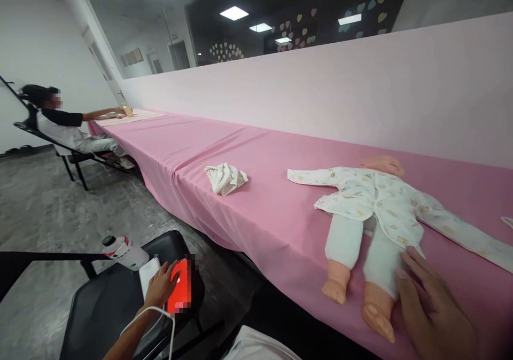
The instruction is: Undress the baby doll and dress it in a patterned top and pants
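A baby doll (pixel 379 309) lies on its back on the pink-covered table (pixel 256 151), dressed in a white patterned top (pixel 360 189) and white trousers (pixel 344 240). My right hand (pixel 436 306) is beside the doll's leg, fingers apart, fingertips at the trousers and the top's hem. On a black chair at the lower left, my left hand (pixel 161 285) rests with spread fingers on a red phone-like object (pixel 181 288) with a white cable, next to a white flat box (pixel 148 274).
A crumpled white cloth (pixel 225 178) lies near the table's front edge. A white bottle (pixel 126 252) with a black cap lies on the black chair (pixel 100 306). Another person (pixel 64 125) sits at the table's far left end. A pink wall runs behind.
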`<state>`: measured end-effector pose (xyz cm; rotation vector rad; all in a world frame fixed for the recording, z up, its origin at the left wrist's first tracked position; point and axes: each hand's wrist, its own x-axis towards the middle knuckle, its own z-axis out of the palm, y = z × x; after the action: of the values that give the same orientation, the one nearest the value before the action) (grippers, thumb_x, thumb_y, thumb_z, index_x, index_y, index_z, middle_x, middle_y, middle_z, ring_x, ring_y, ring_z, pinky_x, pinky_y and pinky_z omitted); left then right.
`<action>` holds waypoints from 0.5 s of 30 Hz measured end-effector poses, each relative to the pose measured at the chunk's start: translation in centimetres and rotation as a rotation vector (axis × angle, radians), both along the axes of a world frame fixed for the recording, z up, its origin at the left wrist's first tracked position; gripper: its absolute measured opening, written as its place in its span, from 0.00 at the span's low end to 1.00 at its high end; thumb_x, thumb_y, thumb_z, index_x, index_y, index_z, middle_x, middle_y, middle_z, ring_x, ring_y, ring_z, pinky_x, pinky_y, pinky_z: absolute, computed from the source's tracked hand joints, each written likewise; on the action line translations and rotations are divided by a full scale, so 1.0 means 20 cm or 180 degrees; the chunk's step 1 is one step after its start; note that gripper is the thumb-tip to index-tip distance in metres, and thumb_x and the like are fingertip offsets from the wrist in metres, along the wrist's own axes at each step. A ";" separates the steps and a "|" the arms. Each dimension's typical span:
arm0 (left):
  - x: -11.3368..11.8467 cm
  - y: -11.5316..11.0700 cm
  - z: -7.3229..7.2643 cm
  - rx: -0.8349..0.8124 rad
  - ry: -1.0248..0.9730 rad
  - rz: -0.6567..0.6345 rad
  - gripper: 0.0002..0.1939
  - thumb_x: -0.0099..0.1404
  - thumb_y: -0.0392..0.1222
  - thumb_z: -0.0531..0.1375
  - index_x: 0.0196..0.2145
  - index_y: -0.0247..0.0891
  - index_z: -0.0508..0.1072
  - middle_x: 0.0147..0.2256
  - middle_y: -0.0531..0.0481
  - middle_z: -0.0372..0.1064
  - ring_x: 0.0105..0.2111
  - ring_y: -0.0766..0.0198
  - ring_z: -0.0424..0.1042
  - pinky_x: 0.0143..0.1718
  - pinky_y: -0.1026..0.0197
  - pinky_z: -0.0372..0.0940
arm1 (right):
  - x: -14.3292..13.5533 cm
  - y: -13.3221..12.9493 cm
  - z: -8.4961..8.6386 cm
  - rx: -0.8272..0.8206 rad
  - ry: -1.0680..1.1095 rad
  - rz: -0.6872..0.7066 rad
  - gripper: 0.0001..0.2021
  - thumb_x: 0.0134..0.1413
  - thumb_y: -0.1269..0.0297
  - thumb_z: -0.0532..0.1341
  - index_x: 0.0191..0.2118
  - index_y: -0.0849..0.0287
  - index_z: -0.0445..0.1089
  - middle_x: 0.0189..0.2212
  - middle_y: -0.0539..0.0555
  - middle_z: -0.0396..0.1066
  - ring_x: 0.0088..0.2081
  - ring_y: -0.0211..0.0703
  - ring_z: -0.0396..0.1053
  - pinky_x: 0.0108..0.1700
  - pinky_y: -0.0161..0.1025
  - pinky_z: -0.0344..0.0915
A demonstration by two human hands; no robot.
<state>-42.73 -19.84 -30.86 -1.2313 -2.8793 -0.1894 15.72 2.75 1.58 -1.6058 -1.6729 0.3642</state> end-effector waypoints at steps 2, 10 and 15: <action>0.00 0.05 0.00 -0.0083 0.0014 -0.0004 0.29 0.70 0.50 0.43 0.65 0.40 0.58 0.62 0.36 0.53 0.61 0.48 0.57 0.58 0.46 0.58 | 0.00 0.00 0.00 0.0057 0.0052 0.0043 0.27 0.58 0.44 0.49 0.59 0.48 0.62 0.61 0.48 0.60 0.62 0.57 0.58 0.62 0.59 0.56; -0.06 0.09 -0.05 -0.0209 0.0030 -0.0074 0.30 0.71 0.50 0.42 0.67 0.37 0.54 0.60 0.35 0.56 0.59 0.49 0.61 0.57 0.49 0.59 | -0.02 -0.01 0.02 -0.0041 0.0098 -0.0030 0.27 0.57 0.45 0.50 0.59 0.46 0.63 0.60 0.46 0.60 0.62 0.56 0.58 0.62 0.60 0.56; -0.08 0.05 -0.09 -0.0127 0.0037 -0.0229 0.32 0.70 0.51 0.41 0.65 0.30 0.57 0.57 0.34 0.61 0.59 0.51 0.62 0.58 0.51 0.58 | -0.01 0.00 0.01 0.0027 0.0114 0.0024 0.26 0.57 0.46 0.50 0.59 0.46 0.63 0.61 0.46 0.60 0.63 0.55 0.56 0.65 0.60 0.51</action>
<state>-44.29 -18.81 -32.63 -1.3389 -2.8447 -0.1256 15.59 2.67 1.70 -1.5781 -1.6519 0.3870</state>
